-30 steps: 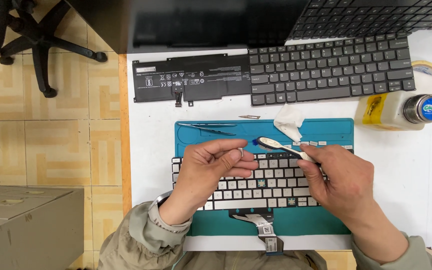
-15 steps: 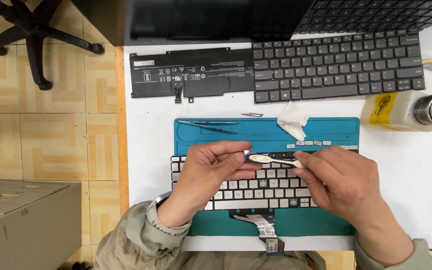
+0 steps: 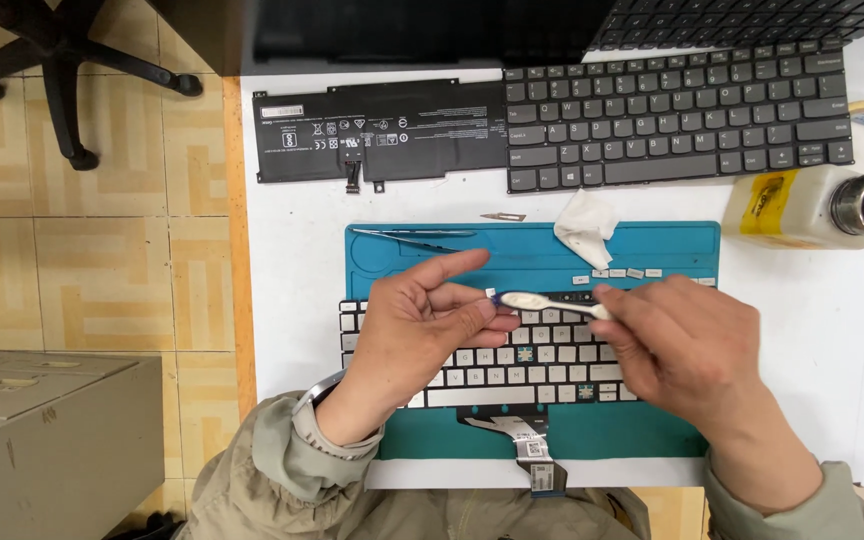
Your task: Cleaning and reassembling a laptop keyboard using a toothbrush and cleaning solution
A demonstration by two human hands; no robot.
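Note:
A white keyboard [image 3: 512,368] with a few keycaps gone lies on a teal work mat [image 3: 652,250]. My left hand [image 3: 422,330] hovers over its left half and pinches a small white keycap [image 3: 489,294] between thumb and fingers. My right hand [image 3: 687,345] grips a white toothbrush [image 3: 547,302] by its handle. The brush head points left and touches the pinched keycap. Several loose keycaps [image 3: 624,273] lie in a row on the mat behind the keyboard.
A flat black battery [image 3: 382,130] and a dark grey keyboard [image 3: 677,118] lie at the back of the white table. A crumpled tissue [image 3: 584,228], tweezers [image 3: 417,236], a blade [image 3: 504,216] and a lying bottle [image 3: 812,205] are nearby. A ribbon cable [image 3: 532,450] trails forward.
The toothbrush has dropped from tilted to nearly level and slid left against the keycap in my left hand. Both hands have stayed over the white keyboard.

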